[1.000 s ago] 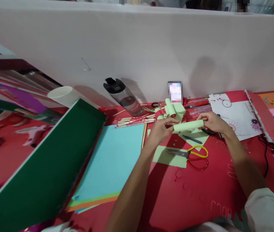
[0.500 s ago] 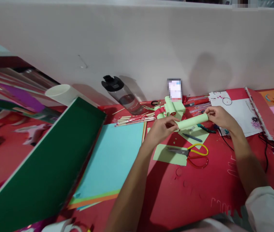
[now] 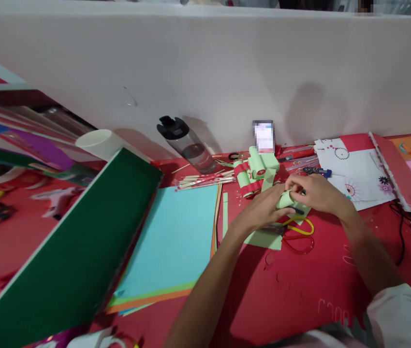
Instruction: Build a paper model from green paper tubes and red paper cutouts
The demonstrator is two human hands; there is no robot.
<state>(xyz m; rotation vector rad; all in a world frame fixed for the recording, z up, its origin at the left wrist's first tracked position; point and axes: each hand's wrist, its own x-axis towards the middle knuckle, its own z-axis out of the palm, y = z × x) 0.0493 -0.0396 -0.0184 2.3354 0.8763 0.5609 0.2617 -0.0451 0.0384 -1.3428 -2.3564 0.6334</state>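
A pale green paper roll [image 3: 284,199] is held between both hands over the red table. My left hand [image 3: 265,207] grips its near left side, while my right hand [image 3: 310,192] has fingers closed at its upper right end; parts of the roll are hidden by the fingers. Just below lie scissors [image 3: 305,225] with one yellow and one red handle, over a pale green paper piece [image 3: 265,239]. Behind my left hand stands a cluster of green paper rolls [image 3: 254,169] with red strips.
Blue paper sheets [image 3: 182,227] lie left of my forearm, beside a tilted green board [image 3: 78,241]. A dark-lidded bottle [image 3: 191,147] stands by the wall near thin wooden sticks [image 3: 205,180]. A lit phone [image 3: 264,137] leans behind the rolls. White patterned paper [image 3: 354,171] lies right.
The hands have come closer together and lower. The paper roll, earlier stretched lengthwise between them, is now turned and mostly covered by fingers.
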